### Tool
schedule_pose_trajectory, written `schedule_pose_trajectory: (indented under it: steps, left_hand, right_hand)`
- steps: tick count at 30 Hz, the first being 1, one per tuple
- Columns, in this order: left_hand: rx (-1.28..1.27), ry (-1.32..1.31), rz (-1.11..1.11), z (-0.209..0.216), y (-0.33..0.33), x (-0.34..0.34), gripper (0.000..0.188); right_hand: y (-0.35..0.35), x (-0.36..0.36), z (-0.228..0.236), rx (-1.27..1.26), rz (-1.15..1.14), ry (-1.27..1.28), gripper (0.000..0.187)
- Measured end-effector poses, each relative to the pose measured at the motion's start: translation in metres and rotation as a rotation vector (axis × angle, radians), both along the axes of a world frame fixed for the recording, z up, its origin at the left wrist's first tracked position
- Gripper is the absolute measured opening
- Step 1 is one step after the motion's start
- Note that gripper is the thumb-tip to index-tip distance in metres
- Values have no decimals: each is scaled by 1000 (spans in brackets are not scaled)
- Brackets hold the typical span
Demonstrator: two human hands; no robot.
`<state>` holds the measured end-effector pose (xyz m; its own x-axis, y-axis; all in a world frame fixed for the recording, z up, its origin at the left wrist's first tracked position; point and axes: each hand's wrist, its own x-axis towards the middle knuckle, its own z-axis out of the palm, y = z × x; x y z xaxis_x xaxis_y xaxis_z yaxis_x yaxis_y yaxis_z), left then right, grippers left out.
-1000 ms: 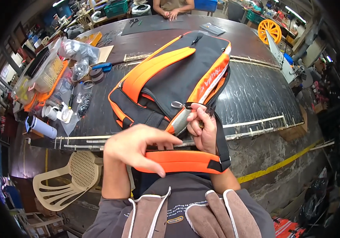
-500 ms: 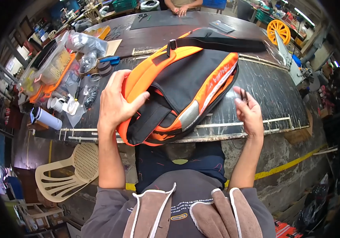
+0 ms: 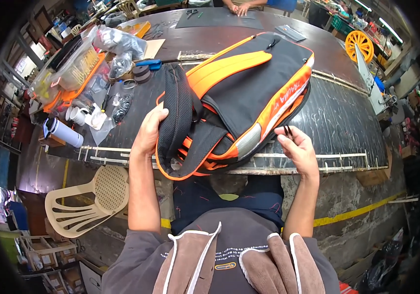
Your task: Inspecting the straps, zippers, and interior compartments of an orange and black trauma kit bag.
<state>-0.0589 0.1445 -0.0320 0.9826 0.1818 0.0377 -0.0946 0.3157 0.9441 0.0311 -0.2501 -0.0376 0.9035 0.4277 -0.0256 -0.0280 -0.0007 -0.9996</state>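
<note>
An orange and black backpack [image 3: 249, 83] lies at a slant on the dark table in front of me, its shoulder-strap side facing up. My left hand [image 3: 149, 131] is closed on a padded shoulder strap [image 3: 176, 105] at the bag's left side; the strap's black mesh underside shows. Another orange strap [image 3: 232, 72] lies across the back panel. Beside the bag's lower right edge, my right hand [image 3: 299, 151] is closed on a small black two-pronged tool [image 3: 288, 130], mostly hidden by the fingers. That hand appears just clear of the bag.
Clear bins with orange trim [image 3: 77, 73], plastic bags and tape rolls [image 3: 141, 73] crowd the left side. A white bottle [image 3: 63, 133] stands at the left edge. Across the table are another person's hands [image 3: 239, 9]. A yellow wheel [image 3: 359, 46] stands far right, a beige chair [image 3: 103, 191] lower left.
The black strap stretched toward the right over the bag has swung away. My left hand now grips a strap turned mesh-side up. My right hand has moved closer to the bag's edge.
</note>
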Motion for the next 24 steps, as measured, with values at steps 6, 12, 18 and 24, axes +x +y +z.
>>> schedule_pose_trajectory:
  steps: [6, 12, 18, 24]
  left_hand:
    - [-83, -108, 30, 6, 3, -20, 49]
    - [2, -103, 59, 5, -1, -32, 55]
    - [-1, -109, 110, 3, 4, -44, 52]
    - [41, -135, 98, 10, 0, -47, 50]
  right_hand:
    - [73, 10, 2, -207, -65, -389, 18]
    - [162, 7, 32, -520, -33, -801, 39]
    - [204, 17, 21, -690, 10, -1012, 42]
    - [209, 30, 7, -494, -118, -913, 29]
